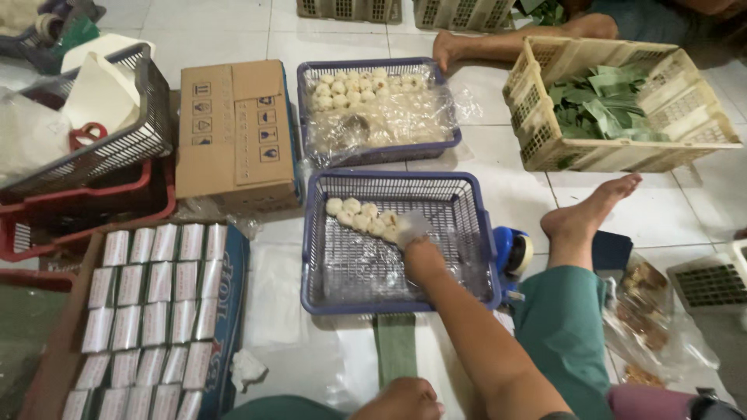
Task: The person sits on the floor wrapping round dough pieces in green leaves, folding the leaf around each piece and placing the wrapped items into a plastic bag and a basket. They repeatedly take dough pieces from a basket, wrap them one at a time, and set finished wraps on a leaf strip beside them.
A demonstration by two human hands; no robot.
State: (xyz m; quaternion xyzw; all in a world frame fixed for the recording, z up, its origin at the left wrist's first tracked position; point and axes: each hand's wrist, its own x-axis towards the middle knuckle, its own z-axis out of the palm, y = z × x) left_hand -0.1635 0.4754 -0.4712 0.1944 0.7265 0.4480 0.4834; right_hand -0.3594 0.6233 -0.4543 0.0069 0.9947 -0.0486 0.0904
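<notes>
Presently right hand (pixel 416 247) reaches into near blue basket (pixel 467 233), fingers closed round a pale wrapped ball (pixel 410 225), setting it at the end of the dough-ball row (pixel 359 216). Best placed snug against its neighbour, line kept straight, no squashing. Left hand (pixel 401 400) rests loosely curled at a green leaf strip (pixel 394 350); whether it grips, cannot tell.

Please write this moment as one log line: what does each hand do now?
right hand: placing white ball in near basket | left hand: on green strip | balls: one row
</notes>
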